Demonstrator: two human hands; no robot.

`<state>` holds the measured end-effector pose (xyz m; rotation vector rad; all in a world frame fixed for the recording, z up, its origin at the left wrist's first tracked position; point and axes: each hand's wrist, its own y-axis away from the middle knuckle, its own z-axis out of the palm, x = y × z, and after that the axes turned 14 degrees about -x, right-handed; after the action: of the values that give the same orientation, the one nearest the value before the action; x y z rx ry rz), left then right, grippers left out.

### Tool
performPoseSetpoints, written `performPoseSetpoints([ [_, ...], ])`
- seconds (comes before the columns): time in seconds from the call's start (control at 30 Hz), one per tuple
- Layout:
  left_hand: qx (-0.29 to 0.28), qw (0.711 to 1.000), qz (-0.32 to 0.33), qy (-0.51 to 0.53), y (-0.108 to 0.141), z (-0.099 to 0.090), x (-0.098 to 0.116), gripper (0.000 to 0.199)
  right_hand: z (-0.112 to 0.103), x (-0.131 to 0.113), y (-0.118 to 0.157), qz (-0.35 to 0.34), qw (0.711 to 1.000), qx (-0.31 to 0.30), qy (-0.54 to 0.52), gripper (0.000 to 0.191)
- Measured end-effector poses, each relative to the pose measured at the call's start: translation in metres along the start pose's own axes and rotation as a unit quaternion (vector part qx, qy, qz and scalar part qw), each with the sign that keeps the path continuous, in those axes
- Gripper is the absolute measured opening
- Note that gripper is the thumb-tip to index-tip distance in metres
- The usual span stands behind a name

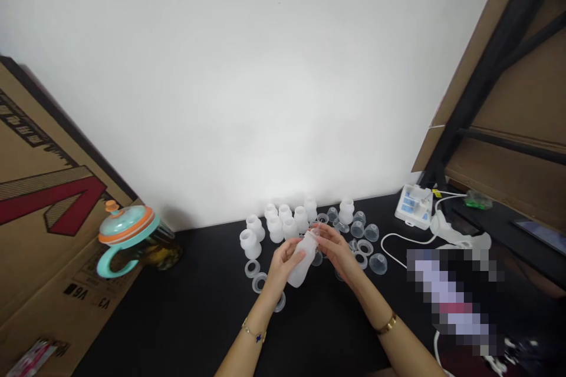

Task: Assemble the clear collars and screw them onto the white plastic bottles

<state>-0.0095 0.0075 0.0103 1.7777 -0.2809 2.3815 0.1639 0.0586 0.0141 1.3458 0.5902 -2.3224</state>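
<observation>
A translucent white baby bottle (300, 270) is tilted between my hands over the black table. My left hand (283, 259) wraps round its body. At the bottle's neck, the fingers of my right hand (335, 247) close on a ring or nipple piece; its exact shape is too small to tell. Behind them stand several open white bottles (275, 228). Ring collars (260, 283) lie near my left wrist. To the right of my right hand are clear dome caps (378, 263) and more rings (365, 247).
At the left, a jug with a teal and orange lid (128, 225) stands against a cardboard box (53, 235). A white power strip (414, 206) with a cable (395, 237) lies at the right. The white wall (265, 100) bounds the table's back.
</observation>
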Motion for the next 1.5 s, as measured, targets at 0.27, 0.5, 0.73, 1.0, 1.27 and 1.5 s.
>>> performPoseSetpoints([
  [0.27, 0.003, 1.000, 0.006, 0.013, 0.000, 0.002, 0.002, 0.052, -0.002, 0.000, 0.000, 0.005, 1.000, -0.016, -0.016, 0.040],
  [0.5, 0.024, 1.000, -0.005, 0.018, 0.001, 0.003, 0.000, 0.056, -0.002, 0.000, -0.001, -0.003, 1.000, -0.018, -0.015, 0.042],
  [0.73, 0.018, 0.999, -0.007, 0.037, 0.000, 0.004, -0.002, 0.054, -0.001, -0.002, -0.001, -0.004, 1.000, -0.017, -0.005, 0.040],
  [1.0, 0.035, 0.999, 0.007, 0.031, 0.004, 0.010, 0.000, 0.052, -0.004, 0.001, 0.000, -0.008, 0.999, -0.015, 0.033, 0.039],
  [1.27, 0.038, 0.999, 0.022, -0.014, 0.002, 0.006, -0.001, 0.049, -0.009, 0.008, -0.002, -0.006, 0.998, 0.011, 0.056, 0.039],
  [1.5, 0.041, 0.993, 0.051, -0.098, 0.006, 0.012, 0.001, 0.050, -0.007, 0.004, -0.001, 0.003, 0.997, 0.017, 0.079, 0.039],
])
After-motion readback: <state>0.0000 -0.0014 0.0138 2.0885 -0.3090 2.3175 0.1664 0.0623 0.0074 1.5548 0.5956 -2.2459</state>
